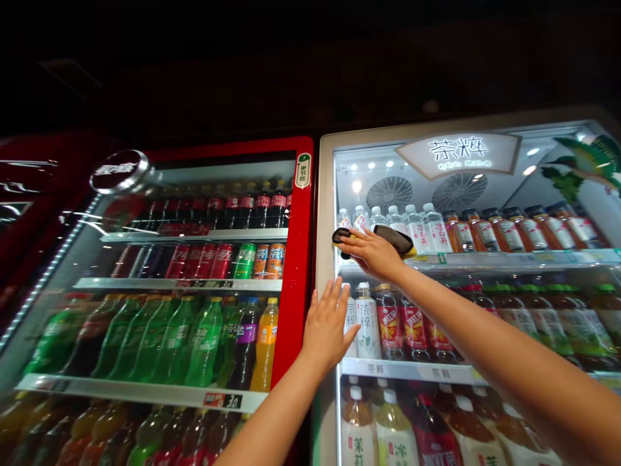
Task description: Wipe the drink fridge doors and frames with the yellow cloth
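Note:
My right hand [372,254] presses a dark cloth with a yellow underside [394,239] against the glass door of the right-hand drinks fridge, near the door's left side. Folds of the cloth stick out around the fingers and behind the wrist. Lower down, my left hand [328,327] lies with fingers spread on the pale door frame [326,220] of the same fridge, the thumb reaching over the glass. It holds nothing. Behind the glass, clear water bottles [416,228] stand at the level of the cloth, and a white tea bottle [367,320] stands beside my left hand.
To the left is a red-framed fridge [297,259] with shelves of cans and soda bottles. A fan-shaped sign [458,154] sits at the top of the right fridge's door. Leaf-like decoration [589,158] shows at the upper right. Above the fridges it is dark.

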Available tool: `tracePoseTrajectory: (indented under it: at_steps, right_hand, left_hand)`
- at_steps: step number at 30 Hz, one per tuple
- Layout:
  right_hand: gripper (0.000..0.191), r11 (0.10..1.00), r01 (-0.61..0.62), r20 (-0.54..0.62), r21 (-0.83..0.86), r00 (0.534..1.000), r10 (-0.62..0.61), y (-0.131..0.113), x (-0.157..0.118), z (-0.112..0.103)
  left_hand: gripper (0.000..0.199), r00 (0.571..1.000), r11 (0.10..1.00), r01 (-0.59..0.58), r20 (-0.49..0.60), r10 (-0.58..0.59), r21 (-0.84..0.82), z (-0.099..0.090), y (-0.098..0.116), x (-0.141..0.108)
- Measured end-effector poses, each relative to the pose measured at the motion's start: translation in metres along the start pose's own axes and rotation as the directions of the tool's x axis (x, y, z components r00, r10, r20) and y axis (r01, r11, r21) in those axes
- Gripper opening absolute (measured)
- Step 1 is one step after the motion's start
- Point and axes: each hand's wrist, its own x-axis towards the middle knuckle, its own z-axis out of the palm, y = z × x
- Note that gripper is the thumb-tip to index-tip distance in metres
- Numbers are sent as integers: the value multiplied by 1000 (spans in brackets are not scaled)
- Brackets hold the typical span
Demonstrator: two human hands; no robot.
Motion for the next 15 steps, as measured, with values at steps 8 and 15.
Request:
tracePoseTrajectory:
  at_steps: [8, 15]
  right_hand:
    - [47, 976, -216, -14, 0, 976, 216, -14, 56, 10]
    - [47, 980, 151, 141, 130, 975, -169, -20, 30, 8]
  left_hand:
    - [83, 999, 997, -47, -13, 46, -61, 4, -8, -22]
    - [78, 998, 998, -32, 54, 34, -50, -1, -9, -36]
